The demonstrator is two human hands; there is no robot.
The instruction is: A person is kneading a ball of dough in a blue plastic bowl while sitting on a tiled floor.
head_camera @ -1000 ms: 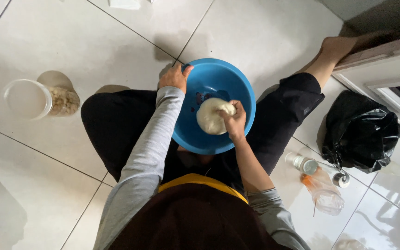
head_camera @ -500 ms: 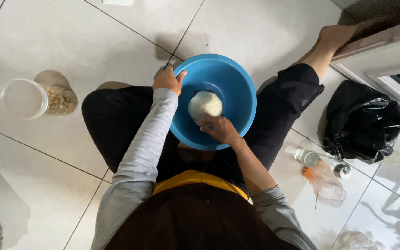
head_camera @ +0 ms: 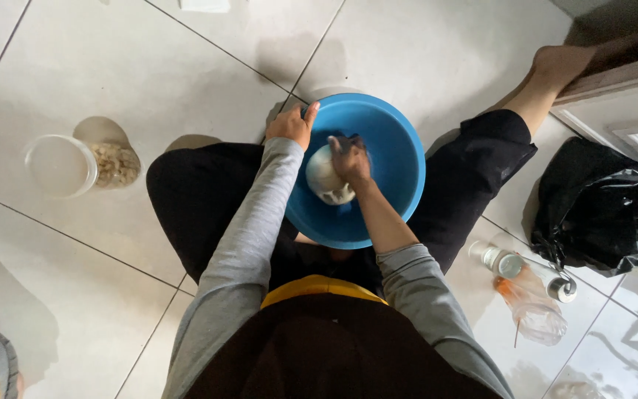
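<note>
Centre frame, on lap: blue bowl (head_camera: pixel 385 140) w/ pale dough ball (head_camera: pixel 323 177) inside, left of middle. Left hand (head_camera: pixel 292 124) gripping rim, fingers curled over edge. Right hand (head_camera: pixel 350 159) pressing dough, fingers closed on it. Best to brace bowl firm, push w/ heel, fold & turn.

A home, most likely a kitchen floor or a spot just off one. Large glossy white floor tiles (head_camera: pixel 149 74) with dark grout lines fill the frame. A person sits on them with a blue bowl (head_camera: pixel 396 148) at centre. Clear plastic jar (head_camera: pixel 60 164) at left; black plastic bag (head_camera: pixel 599 207) and small bottles (head_camera: pixel 526 284) at right. White door frame (head_camera: pixel 614 111) at upper right.
</note>
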